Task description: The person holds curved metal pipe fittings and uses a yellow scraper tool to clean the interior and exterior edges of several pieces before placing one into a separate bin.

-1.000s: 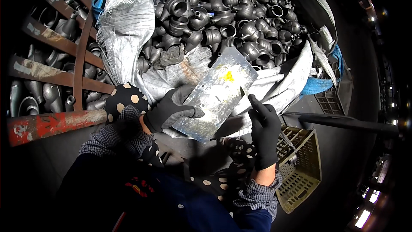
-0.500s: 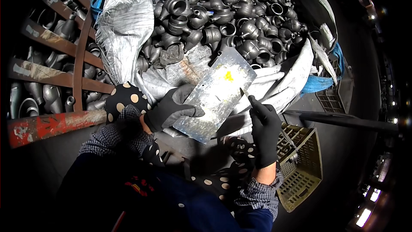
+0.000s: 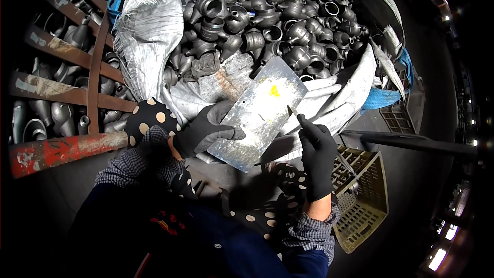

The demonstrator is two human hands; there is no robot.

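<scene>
In dark gloves, my left hand [image 3: 211, 129] grips the lower left edge of a flat, worn metal plate [image 3: 242, 128], its thumb lying over the top face. The plate is tilted and carries a bright yellow paint patch [image 3: 275, 90] near its upper end. My right hand [image 3: 318, 157] is closed round a thin, dark, pointed tool [image 3: 292, 110], whose exact kind I cannot make out. Its tip is over the plate's right edge; whether it touches is unclear. Beyond the plate, a large white woven sack [image 3: 149, 36] lies open, full of dark grey hollow metal castings [image 3: 257, 15].
A rusty metal rack [image 3: 62, 49] with more castings is on the left, with a chipped red bar [image 3: 62, 153] along its near edge. An olive plastic crate [image 3: 363, 208] stands at my lower right. Behind it runs a dark bar [image 3: 411, 140]. Another crate [image 3: 404, 110] sits farther right.
</scene>
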